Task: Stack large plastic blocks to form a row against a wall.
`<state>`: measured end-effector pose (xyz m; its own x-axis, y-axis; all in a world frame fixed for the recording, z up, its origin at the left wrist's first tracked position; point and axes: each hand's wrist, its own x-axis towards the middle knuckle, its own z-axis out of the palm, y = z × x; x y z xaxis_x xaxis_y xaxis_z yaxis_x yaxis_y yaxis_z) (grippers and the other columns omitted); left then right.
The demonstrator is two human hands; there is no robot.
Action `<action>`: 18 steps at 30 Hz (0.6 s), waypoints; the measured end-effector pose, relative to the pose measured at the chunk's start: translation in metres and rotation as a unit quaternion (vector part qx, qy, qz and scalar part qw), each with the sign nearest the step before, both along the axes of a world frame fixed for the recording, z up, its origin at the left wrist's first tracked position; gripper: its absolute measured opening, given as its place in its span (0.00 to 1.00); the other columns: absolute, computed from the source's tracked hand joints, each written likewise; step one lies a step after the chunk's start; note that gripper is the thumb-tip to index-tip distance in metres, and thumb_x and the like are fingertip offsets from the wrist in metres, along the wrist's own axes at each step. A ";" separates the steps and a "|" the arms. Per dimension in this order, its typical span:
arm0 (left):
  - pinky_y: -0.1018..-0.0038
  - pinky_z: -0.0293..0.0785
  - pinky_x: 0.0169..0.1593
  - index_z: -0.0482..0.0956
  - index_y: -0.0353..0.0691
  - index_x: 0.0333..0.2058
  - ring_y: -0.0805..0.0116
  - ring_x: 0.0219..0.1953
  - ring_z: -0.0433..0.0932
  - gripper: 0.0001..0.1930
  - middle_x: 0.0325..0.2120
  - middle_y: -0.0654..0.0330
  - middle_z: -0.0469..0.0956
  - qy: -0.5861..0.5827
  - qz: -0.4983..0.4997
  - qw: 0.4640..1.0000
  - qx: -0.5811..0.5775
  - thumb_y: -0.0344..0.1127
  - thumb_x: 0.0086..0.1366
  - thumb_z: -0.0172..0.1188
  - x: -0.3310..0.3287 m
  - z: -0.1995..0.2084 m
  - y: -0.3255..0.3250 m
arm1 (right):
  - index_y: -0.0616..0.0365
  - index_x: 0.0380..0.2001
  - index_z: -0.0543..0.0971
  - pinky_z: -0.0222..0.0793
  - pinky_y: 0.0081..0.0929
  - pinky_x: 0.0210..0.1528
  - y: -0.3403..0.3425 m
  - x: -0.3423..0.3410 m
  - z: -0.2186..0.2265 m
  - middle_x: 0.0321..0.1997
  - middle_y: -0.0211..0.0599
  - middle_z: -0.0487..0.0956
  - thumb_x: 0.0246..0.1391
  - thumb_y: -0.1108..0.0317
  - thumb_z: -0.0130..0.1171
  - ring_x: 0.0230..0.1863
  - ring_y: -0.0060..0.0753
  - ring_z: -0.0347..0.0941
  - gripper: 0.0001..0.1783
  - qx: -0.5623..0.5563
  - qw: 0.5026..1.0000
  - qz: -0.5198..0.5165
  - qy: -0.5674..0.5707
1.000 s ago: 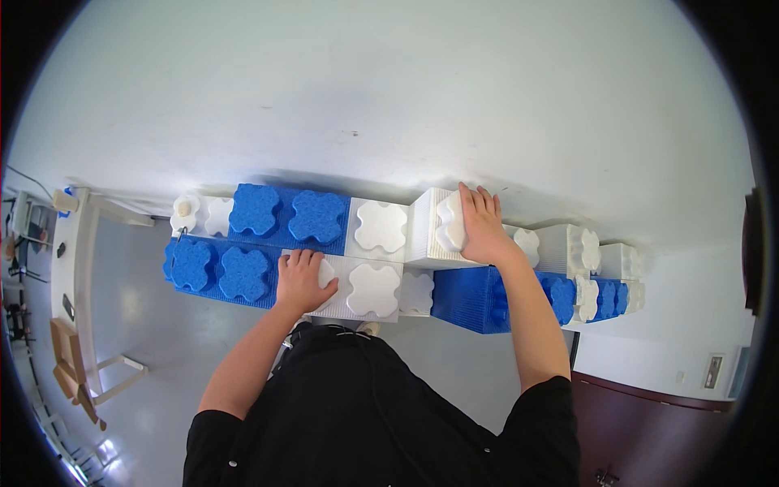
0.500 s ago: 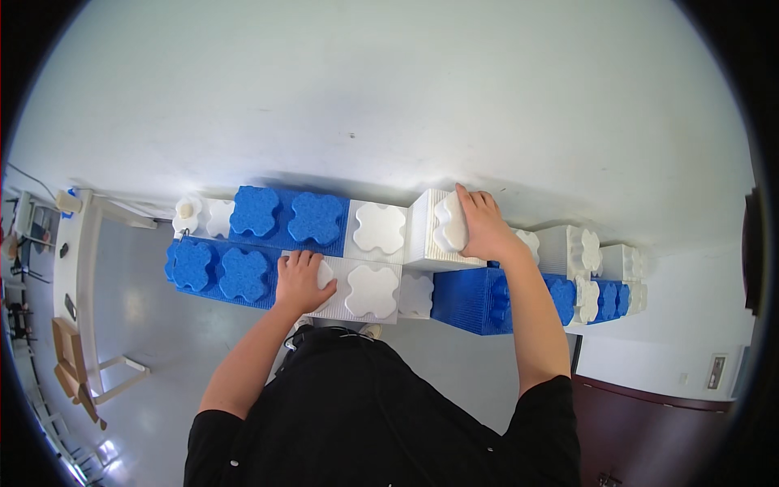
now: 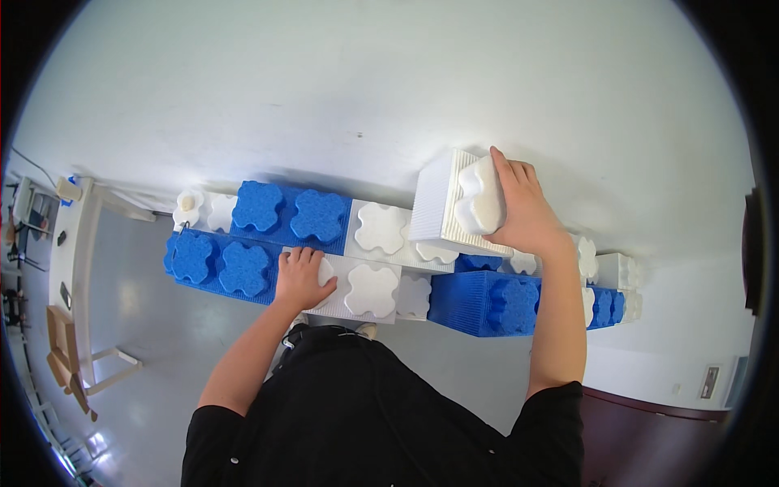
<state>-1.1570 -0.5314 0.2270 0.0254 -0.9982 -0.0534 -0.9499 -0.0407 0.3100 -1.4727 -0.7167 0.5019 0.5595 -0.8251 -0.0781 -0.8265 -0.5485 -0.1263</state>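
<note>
My right hand [image 3: 526,207] grips a white foam building block [image 3: 438,203] by its clover-shaped stud, fingers over the far side and thumb on the near side. This block is tilted and raised above the row, close to the wall. Beneath its near edge show a white stud [image 3: 436,252] and part of a blue one [image 3: 479,262]. My left hand [image 3: 302,280] lies over a stud of a white block [image 3: 345,312] in the near row, fingers curved across it and thumb at its right side.
Blue blocks [image 3: 284,211] stand to the left, and a large blue block [image 3: 462,304] with more white and blue ones continues right. Behind them rises a pale wall [image 3: 381,97]. A white table [image 3: 75,243] and an opened cardboard box [image 3: 65,349] are at far left.
My right hand has lifted the white block up and to the right, uncovering studs beneath it. My left hand stays on its stud.
</note>
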 end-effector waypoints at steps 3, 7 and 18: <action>0.48 0.61 0.66 0.78 0.41 0.58 0.53 0.62 0.70 0.35 0.55 0.54 0.77 -0.006 0.000 1.000 -0.002 0.60 0.59 0.66 -0.001 0.001 0.000 | 0.66 0.77 0.52 0.58 0.47 0.77 0.005 0.015 0.006 0.71 0.57 0.66 0.27 0.67 0.85 0.73 0.63 0.58 0.74 0.027 0.999 0.028 -0.021; 0.48 0.61 0.66 0.78 0.41 0.57 0.53 0.62 0.70 0.35 0.54 0.54 0.77 -0.002 0.005 1.000 0.014 0.60 0.59 0.66 -0.001 0.003 -0.001 | 0.67 0.77 0.51 0.59 0.47 0.77 0.009 0.055 -0.031 0.71 0.59 0.65 0.29 0.65 0.84 0.73 0.64 0.58 0.73 0.045 0.997 0.055 -0.027; 0.48 0.63 0.64 0.79 0.40 0.56 0.54 0.60 0.72 0.35 0.51 0.55 0.78 0.010 -0.014 1.000 0.004 0.62 0.60 0.64 0.000 0.004 -0.002 | 0.68 0.77 0.48 0.61 0.53 0.73 0.009 0.110 -0.103 0.68 0.58 0.67 0.32 0.56 0.84 0.71 0.61 0.61 0.75 0.067 0.992 0.052 0.096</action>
<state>-1.1571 -0.5339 0.2315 -0.0029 -0.9981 -0.0612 -0.9442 -0.0174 0.3289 -1.3627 -0.7077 0.3989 0.6048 -0.7391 -0.2967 -0.7825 -0.6207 -0.0487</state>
